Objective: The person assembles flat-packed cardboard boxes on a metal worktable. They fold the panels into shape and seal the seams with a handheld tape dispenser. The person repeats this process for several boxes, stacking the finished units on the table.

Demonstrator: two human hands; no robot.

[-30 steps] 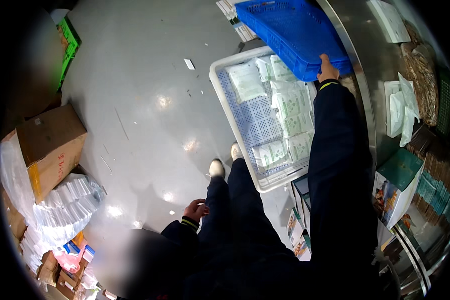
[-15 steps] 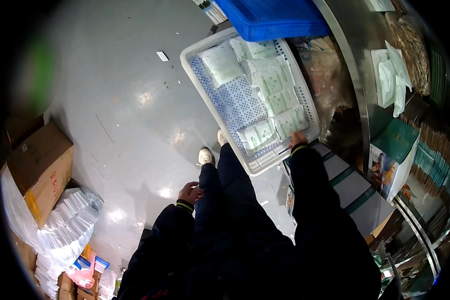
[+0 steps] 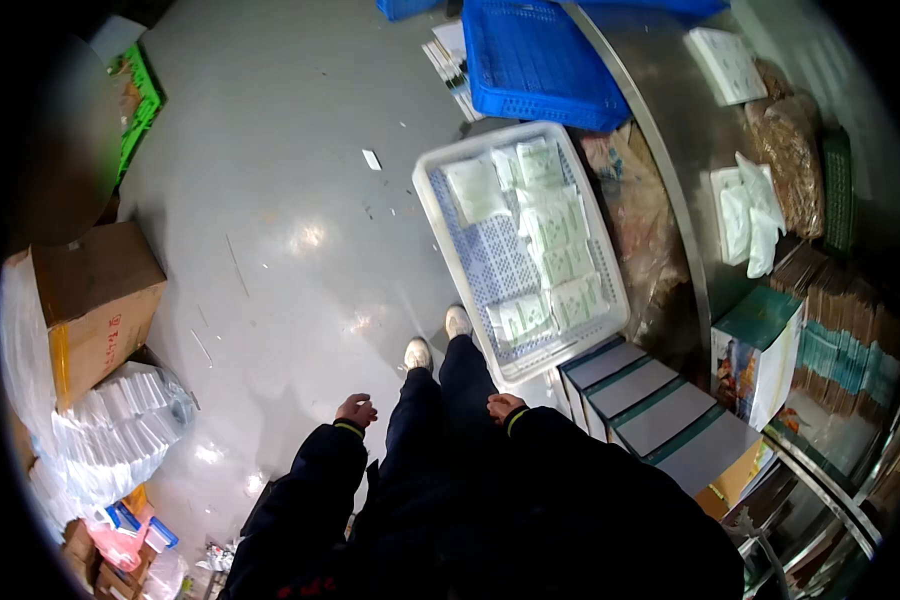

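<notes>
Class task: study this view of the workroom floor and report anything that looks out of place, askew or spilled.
A small white scrap lies loose on the grey floor, away from everything. The white tray of packets sits skewed beside the metal table.

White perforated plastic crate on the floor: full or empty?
Partly filled. White perforated plastic crate holds flat pale sachets along its right side; its bare mesh bottom shows at left.
</notes>
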